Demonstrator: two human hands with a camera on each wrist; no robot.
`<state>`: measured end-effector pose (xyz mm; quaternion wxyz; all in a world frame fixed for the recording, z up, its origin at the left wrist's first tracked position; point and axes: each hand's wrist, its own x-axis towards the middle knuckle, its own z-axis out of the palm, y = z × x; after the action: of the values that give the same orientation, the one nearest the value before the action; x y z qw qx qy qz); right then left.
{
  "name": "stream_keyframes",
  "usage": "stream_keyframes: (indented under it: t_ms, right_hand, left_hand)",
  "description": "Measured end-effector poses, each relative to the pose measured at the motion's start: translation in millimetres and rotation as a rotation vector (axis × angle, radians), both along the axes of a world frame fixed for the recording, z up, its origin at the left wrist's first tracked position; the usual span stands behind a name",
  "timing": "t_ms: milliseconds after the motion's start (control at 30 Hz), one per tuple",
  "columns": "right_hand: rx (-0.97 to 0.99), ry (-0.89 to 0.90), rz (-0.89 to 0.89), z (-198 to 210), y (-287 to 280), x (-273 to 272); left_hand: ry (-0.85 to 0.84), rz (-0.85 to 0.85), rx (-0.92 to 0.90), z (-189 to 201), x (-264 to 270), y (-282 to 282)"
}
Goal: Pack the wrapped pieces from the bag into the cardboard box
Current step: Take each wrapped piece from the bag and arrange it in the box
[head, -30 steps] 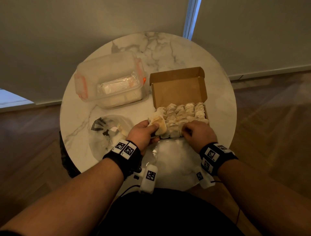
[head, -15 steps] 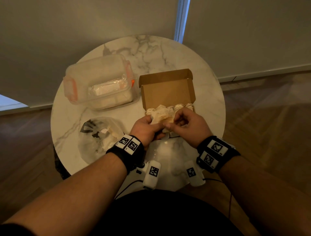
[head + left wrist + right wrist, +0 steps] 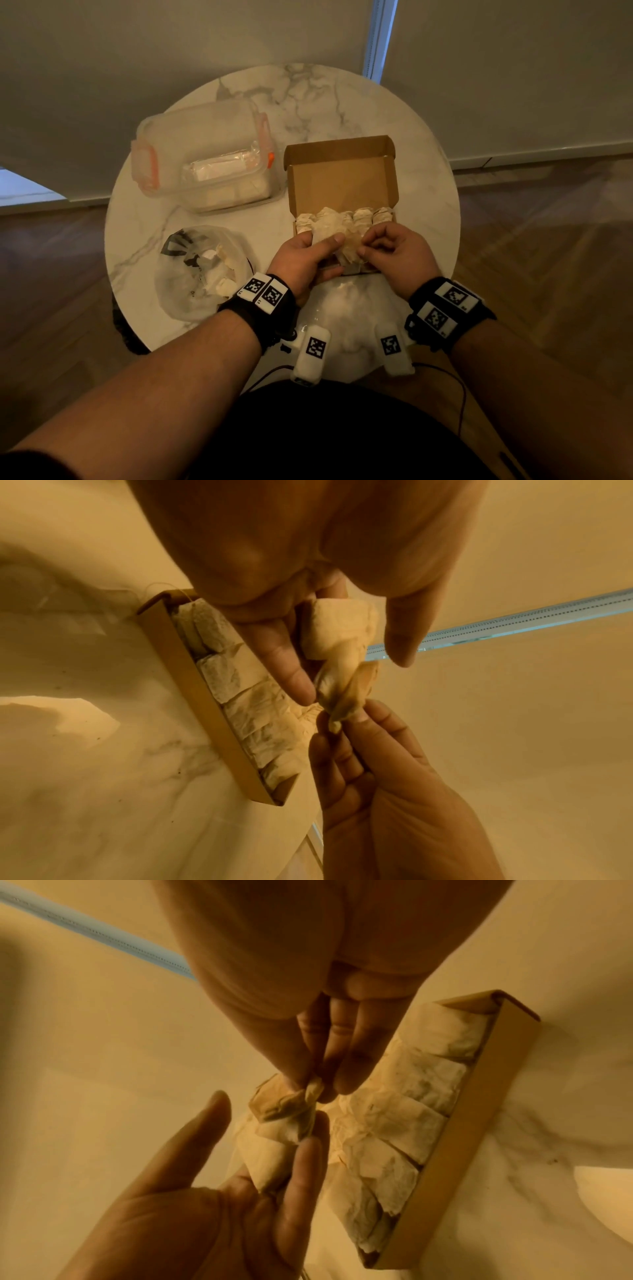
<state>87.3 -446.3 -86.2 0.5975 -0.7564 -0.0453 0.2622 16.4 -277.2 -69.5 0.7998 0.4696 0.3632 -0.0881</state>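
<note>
An open cardboard box stands on the round marble table, packed with several paper-wrapped pieces in rows. Just above the box's near edge my left hand holds one wrapped piece between thumb and fingers. My right hand pinches the loose paper end of that same piece between thumb and fingertips. The clear plastic bag lies at the left front with a few wrapped pieces inside.
A clear plastic food container with orange clips stands at the back left, next to the box. The table's front edge runs just below my wrists. Wooden floor surrounds the table; a light wall is behind it.
My left hand lifted the wrapped piece from the box's left front corner to above the box. My right hand left the packed pieces and took hold of the piece's paper end.
</note>
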Motion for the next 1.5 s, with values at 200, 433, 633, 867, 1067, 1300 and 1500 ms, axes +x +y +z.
stream_keyframes:
  t_ms: [200,433,633,867,1067,1300,1500]
  right_hand:
    - [-0.055,-0.084,-0.032,-8,-5,4]
    - [-0.467,-0.218,0.106,-30,-20,4]
    - [-0.660,-0.424,0.282,-45,-11,0]
    - [-0.772,-0.479,0.393,-49,-11,5]
    - [-0.281,-0.344,0.115,-3,-9,3]
    - [-0.129,-0.217,0.171,13,-18,9]
    - [-0.338,-0.187,-0.048,-10,-47,25]
  left_hand:
    - [0.028,0.035,0.065,-2,-1,5]
    - [0.088,0.083,0.082,-7,-11,21]
    - [0.109,0.076,0.118,-10,-21,24]
    - [0.112,0.063,0.105,-5,-18,16]
    - [0.076,0.013,0.082,2,-5,2]
    - [0.011,-0.046,-0.020,13,8,-15]
    - [0.108,0.072,-0.031,2,8,-5]
